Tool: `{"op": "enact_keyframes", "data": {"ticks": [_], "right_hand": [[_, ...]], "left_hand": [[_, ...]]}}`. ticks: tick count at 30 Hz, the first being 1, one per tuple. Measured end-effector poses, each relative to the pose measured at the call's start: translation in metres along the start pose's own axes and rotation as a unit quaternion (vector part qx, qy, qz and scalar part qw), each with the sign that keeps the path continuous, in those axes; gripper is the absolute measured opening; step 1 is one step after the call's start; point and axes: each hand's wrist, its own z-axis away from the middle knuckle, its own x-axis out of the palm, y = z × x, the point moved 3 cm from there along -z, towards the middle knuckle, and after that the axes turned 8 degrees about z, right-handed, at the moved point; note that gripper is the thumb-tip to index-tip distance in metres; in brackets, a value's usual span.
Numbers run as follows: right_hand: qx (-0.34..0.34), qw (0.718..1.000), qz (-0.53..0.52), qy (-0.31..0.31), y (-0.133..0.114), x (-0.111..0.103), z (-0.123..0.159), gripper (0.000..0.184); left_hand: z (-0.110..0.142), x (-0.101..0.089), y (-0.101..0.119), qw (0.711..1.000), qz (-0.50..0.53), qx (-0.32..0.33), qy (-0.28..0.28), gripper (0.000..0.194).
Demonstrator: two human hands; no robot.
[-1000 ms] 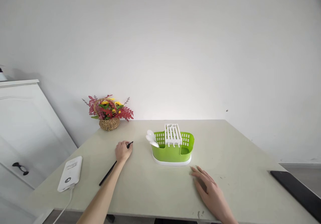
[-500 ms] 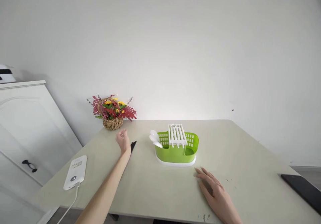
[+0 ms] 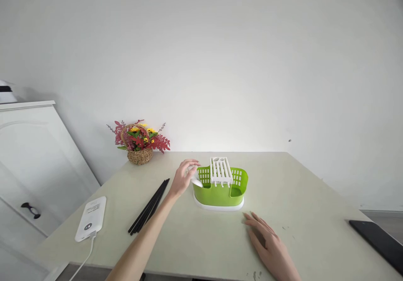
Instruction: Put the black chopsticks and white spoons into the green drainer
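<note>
Head view: at the shiny white plastic spoons point(image 3: 197, 183) with the left grip point(image 3: 186, 175).
Leaning in the left end of a bright green plastic basket with small holes point(image 3: 209, 197); can't tell whether grasped or only touched. Pinch softly, since smooth and round; don't bump the basket. Resting with the right grip point(image 3: 264, 241) loose, holding nothing, on the flat, pale tabletop point(image 3: 289, 193). See long, thin black sticks point(image 3: 149, 207) left.

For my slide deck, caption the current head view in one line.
Left hand at the spoons in the rack; right hand on the table, chopsticks lying at left.
</note>
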Motion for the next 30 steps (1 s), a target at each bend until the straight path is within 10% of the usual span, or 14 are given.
{"op": "enact_keyframes", "data": {"ticks": [10, 30], "right_hand": [[-0.007, 1.000, -0.015, 0.015, -0.002, -0.002, -0.001, 0.033], [-0.011, 1.000, -0.007, 0.013, -0.003, -0.004, 0.000, 0.035]], "left_hand": [[0.006, 0.010, 0.006, 0.986, -0.130, 0.096, -0.026, 0.015], [-0.023, 0.027, -0.011, 0.968, -0.229, 0.102, -0.009, 0.038]]}}
